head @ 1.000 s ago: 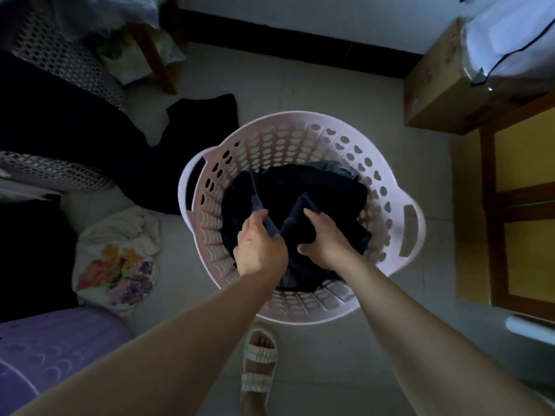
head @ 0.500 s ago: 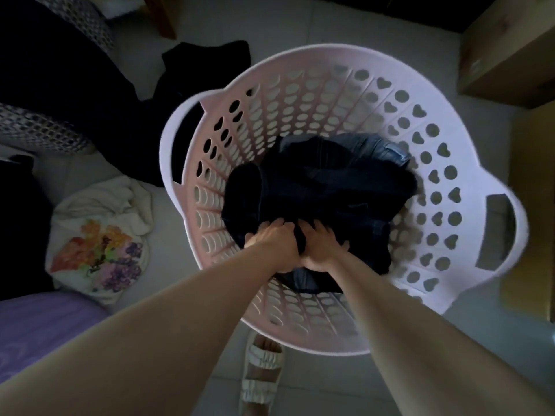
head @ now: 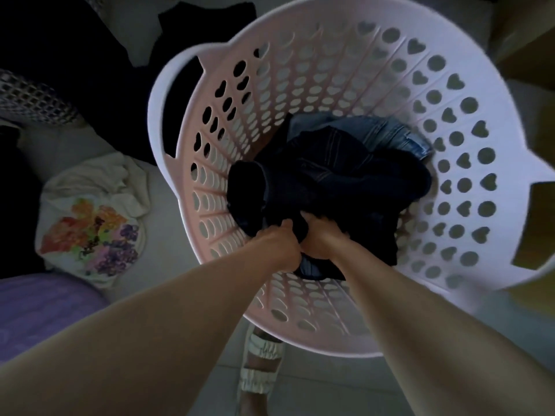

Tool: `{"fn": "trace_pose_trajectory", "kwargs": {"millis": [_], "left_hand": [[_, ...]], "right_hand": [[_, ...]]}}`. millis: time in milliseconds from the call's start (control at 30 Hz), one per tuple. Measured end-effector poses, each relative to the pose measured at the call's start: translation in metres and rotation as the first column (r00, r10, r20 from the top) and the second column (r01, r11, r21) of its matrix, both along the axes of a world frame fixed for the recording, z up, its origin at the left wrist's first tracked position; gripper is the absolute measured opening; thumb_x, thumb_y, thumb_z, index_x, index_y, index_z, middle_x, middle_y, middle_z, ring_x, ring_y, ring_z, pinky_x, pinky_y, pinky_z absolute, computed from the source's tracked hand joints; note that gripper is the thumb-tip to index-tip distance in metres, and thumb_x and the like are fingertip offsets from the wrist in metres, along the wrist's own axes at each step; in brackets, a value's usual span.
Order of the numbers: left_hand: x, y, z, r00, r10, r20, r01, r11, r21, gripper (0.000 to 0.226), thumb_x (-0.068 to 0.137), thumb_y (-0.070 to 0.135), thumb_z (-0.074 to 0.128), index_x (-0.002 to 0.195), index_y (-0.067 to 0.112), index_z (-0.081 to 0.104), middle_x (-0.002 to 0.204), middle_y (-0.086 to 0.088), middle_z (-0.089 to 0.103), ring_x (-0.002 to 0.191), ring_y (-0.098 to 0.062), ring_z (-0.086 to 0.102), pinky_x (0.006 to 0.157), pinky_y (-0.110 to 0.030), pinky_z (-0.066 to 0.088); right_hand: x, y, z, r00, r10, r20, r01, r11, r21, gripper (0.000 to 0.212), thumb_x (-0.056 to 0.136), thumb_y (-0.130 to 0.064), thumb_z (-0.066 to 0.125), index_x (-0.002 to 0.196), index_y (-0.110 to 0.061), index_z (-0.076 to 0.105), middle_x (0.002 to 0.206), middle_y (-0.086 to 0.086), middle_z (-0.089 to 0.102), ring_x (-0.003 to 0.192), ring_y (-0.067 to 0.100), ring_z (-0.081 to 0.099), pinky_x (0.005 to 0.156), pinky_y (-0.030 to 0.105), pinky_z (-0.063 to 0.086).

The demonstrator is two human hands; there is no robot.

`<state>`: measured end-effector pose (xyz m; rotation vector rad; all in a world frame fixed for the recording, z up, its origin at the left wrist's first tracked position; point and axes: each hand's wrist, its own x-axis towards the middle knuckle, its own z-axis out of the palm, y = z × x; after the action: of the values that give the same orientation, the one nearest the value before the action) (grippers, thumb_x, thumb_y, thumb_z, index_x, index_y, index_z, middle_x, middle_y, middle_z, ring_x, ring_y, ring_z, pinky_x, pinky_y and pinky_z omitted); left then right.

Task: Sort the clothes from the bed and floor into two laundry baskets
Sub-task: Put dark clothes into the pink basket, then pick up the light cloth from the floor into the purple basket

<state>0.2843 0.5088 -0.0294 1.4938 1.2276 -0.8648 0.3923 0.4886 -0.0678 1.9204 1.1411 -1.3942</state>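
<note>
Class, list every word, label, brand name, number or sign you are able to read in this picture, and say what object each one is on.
None can be read.
The white cloth with a colourful flower print on the floor shows a picture only, no letters.
The pale pink plastic laundry basket with heart-shaped holes bears no visible label.
The dark denim garment shows stitching only.

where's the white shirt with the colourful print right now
In the head view the white printed shirt lies crumpled on the floor at the left, beside the pink laundry basket and just above the purple basket.
</note>
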Motion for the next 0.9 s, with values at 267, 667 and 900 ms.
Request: {"fn": "trace_pose_trajectory", "kwargs": {"millis": [267, 667, 900], "left_hand": [[-0.002, 0.015, 0.085, 0.989, 0.106, 0.099, -0.119, 0.983, 0.140, 0.059, 0.083, 0.010, 0.055, 0.137, 0.017, 0.032, 0.133, -0.010, 0.047, 0.123, -0.030, 0.048, 0.104, -0.044, 0.042], [-0.094, 0.036, 0.192, 0.950, 0.243, 0.195, -0.289, 0.922, 0.257, 0.058, 0.089, 0.016, 0.054, 0.141, 0.016, 0.029, 0.130, -0.014, 0.052, 0.119, -0.031, 0.053, 0.091, -0.038, 0.047], [-0.209, 0.042, 0.212, 0.924, 0.349, 0.157, -0.381, 0.878, 0.290, 0.061, 0.088, 0.010, 0.048, 0.145, 0.013, 0.027, 0.134, -0.014, 0.051, 0.126, -0.030, 0.048, 0.100, -0.037, 0.044]], "right_hand": [[-0.013, -0.008, 0.079, 0.999, -0.019, 0.039, 0.010, 0.977, 0.213, 0.087, 0.083, -0.037, 0.060, 0.151, -0.021, 0.008, 0.156, 0.007, 0.020, 0.145, 0.029, 0.016, 0.117, 0.046, 0.022], [-0.087, 0.034, 0.208, 0.991, -0.135, 0.003, 0.123, 0.912, 0.392, 0.075, 0.088, -0.020, 0.055, 0.151, -0.017, 0.015, 0.155, 0.009, 0.026, 0.143, 0.027, 0.024, 0.113, 0.040, 0.031], [-0.194, 0.048, 0.247, 0.996, -0.085, -0.033, 0.090, 0.873, 0.479, 0.071, 0.088, -0.018, 0.056, 0.150, -0.013, 0.021, 0.153, 0.011, 0.028, 0.141, 0.027, 0.027, 0.114, 0.033, 0.027]]}}
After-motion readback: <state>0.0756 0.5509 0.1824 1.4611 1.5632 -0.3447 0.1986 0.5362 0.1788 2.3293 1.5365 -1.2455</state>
